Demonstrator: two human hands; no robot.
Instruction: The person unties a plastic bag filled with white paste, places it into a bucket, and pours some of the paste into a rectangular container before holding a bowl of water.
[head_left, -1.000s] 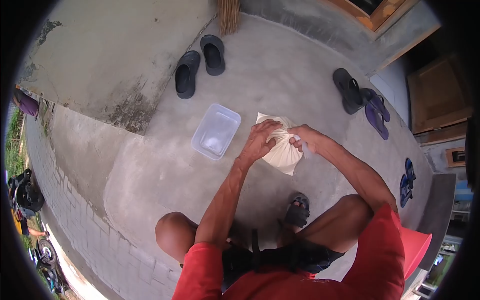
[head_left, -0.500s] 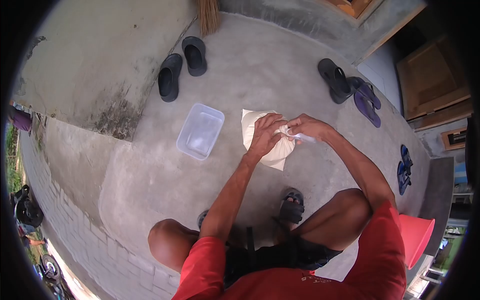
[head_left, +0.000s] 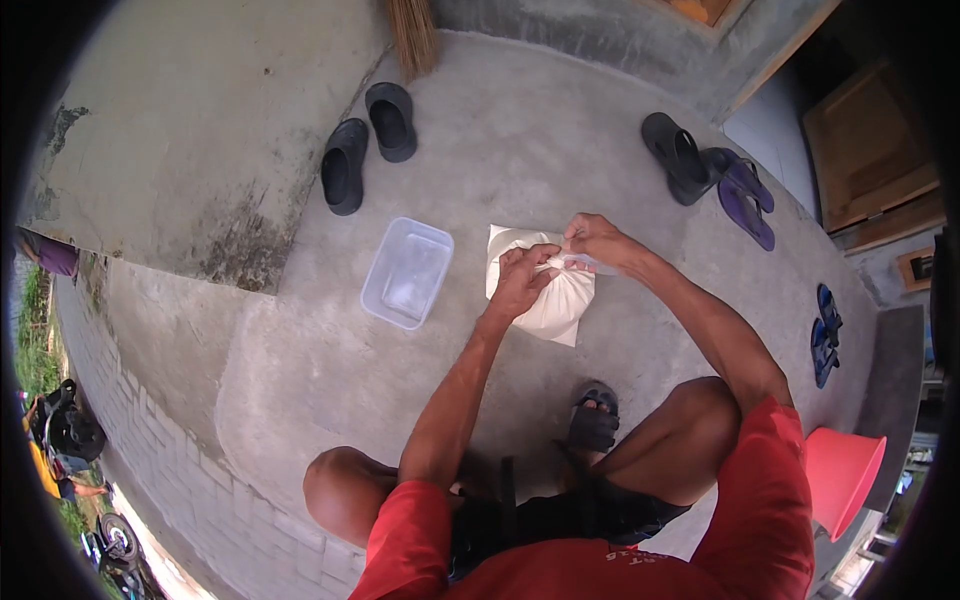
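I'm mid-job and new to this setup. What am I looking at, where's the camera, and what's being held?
There's no machine here, just a person's two bare hands. One head-worn camera takes every picture, looking forward and down. The left hand and right hand grip the gathered neck of a cream bag, which appears to rest on the concrete floor. Left of it sits a clear plastic tub; farther off are dark shoes.
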